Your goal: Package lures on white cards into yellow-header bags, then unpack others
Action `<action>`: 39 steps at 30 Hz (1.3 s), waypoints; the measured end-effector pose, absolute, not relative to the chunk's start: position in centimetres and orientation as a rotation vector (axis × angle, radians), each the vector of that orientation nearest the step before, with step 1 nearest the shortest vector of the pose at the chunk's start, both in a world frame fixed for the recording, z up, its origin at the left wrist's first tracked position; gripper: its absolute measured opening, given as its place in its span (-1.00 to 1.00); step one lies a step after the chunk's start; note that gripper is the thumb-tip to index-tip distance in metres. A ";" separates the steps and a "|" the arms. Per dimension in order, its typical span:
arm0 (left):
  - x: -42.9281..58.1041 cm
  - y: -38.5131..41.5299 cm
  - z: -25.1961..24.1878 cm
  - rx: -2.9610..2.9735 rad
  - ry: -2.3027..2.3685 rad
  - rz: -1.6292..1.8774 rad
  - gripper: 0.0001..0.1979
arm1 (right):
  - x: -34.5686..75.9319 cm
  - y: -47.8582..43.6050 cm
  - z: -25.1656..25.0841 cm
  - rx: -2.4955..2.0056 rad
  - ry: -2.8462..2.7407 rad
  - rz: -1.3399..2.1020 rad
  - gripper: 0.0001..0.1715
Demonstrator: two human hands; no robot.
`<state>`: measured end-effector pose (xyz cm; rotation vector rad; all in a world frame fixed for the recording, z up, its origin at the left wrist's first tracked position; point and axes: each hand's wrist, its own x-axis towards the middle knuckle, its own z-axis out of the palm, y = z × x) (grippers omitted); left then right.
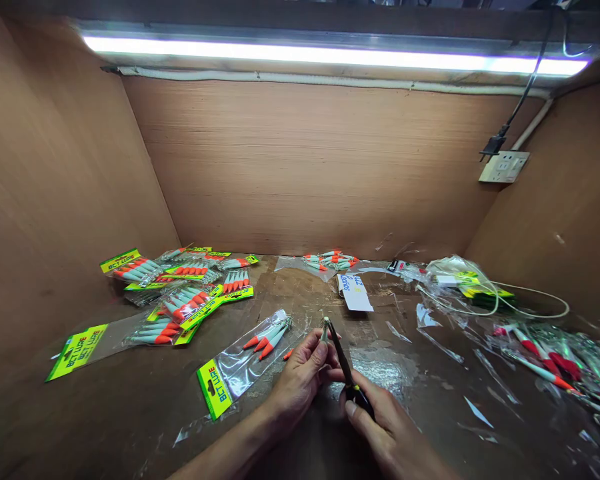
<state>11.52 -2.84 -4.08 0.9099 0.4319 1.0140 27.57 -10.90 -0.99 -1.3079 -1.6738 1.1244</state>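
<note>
Lure is pinched upright by the left hand, its lower part hidden by the fingers. Pliers are gripped in the curled right hand, tips held at the lure's top; whether they bite cannot be told. One orange tip is partly covered by the left hand. Three lures are seen with one clear bag; the bagged pile is too overlapped to be counted. One card is set ahead; scraps are strewn rightward.
</note>
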 end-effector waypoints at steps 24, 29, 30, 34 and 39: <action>11.2 -2.5 -4.8 0.953 0.468 1.000 -0.74 | 27.9 -10.7 -0.5 -1.180 -1.528 1.243 -0.80; 10.9 -2.1 -5.0 0.946 0.412 1.013 -0.79 | 27.9 -10.3 -0.4 -0.828 -1.137 1.766 -0.80; 10.9 -2.0 -5.0 0.945 0.401 1.009 -0.80 | 27.9 -10.2 -0.5 -0.783 -1.080 1.829 -0.79; 10.9 -2.0 -4.9 1.001 0.377 1.013 -0.83 | 27.7 -9.9 -0.9 -0.799 -1.047 1.782 -0.83; 11.0 -2.2 -4.5 1.007 0.391 1.006 -0.82 | 27.7 -9.8 -1.3 -0.825 -1.048 1.812 -0.77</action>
